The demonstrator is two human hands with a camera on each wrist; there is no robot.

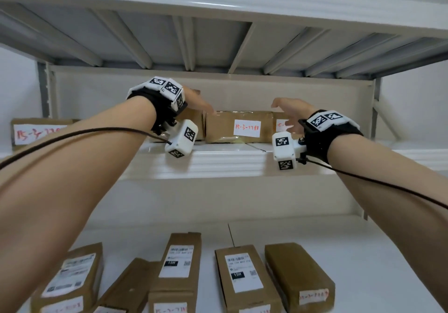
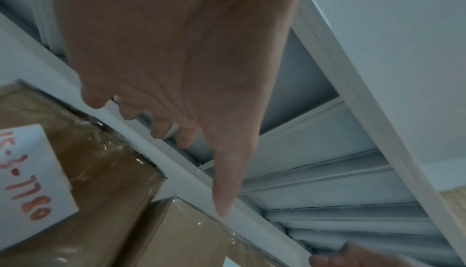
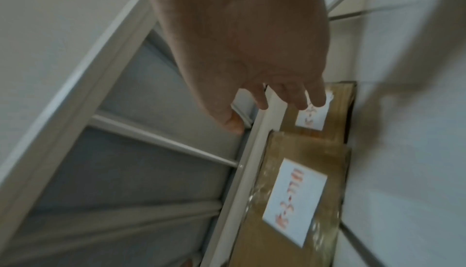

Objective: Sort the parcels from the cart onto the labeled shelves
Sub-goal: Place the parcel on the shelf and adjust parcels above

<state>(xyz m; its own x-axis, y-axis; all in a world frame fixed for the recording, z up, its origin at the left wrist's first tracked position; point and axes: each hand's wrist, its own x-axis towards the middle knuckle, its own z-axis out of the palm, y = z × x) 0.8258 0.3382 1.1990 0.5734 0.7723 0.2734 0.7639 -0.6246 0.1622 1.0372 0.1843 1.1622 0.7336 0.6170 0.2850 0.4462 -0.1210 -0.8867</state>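
On upper shelf [image 1: 218, 160], parcel marked 15-3-7781 [image 1: 238, 126] is seen lying long axis left-right, between and just beyond both hands. Left hand [image 1: 198, 103] is held nearer; right hand [image 1: 291, 112] beside. Fingers loosely spread, nothing gripped.

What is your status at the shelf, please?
Left hand open, right hand open, both empty. Parcel 15-3-7781 sits on the shelf between them. Nothing blocking.
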